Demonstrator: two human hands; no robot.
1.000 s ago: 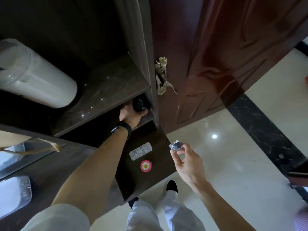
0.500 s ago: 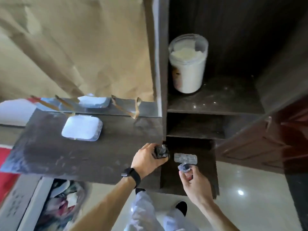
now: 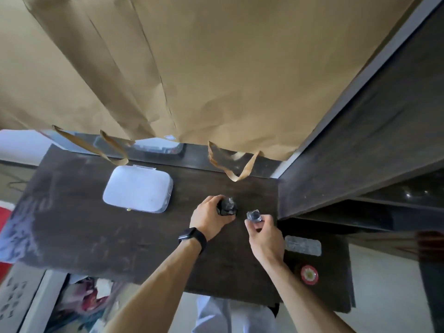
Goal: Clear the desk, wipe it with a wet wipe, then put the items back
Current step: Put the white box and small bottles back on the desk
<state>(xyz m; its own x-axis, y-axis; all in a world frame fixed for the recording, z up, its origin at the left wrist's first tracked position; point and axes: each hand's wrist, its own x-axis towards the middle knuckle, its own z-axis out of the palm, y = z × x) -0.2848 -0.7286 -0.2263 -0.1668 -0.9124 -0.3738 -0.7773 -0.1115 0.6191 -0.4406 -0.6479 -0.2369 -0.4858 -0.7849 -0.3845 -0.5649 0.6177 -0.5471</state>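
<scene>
The dark wooden desk [image 3: 96,227] fills the middle of the view. My left hand [image 3: 209,216] grips a small black bottle [image 3: 227,206] low over the desk's right part; whether it touches the surface is unclear. Just to its right my right hand [image 3: 263,233] pinches a small clear jar [image 3: 254,216] by its sides, above the desk's right end. A white rounded case [image 3: 138,189] lies flat on the desk, left of both hands.
A brown paper sheet [image 3: 192,68] hangs over the wall behind the desk, with paper handles dangling. A dark cabinet [image 3: 372,152] stands right of the desk. On its lower shelf lie a blister pack [image 3: 302,245] and a red round badge [image 3: 309,274]. Clutter sits under the desk's left.
My view swung from the cabinet shelves and door to the desk. Both hands travelled left from the cabinet's lower shelf, carrying the black bottle and the clear jar over the desk top.
</scene>
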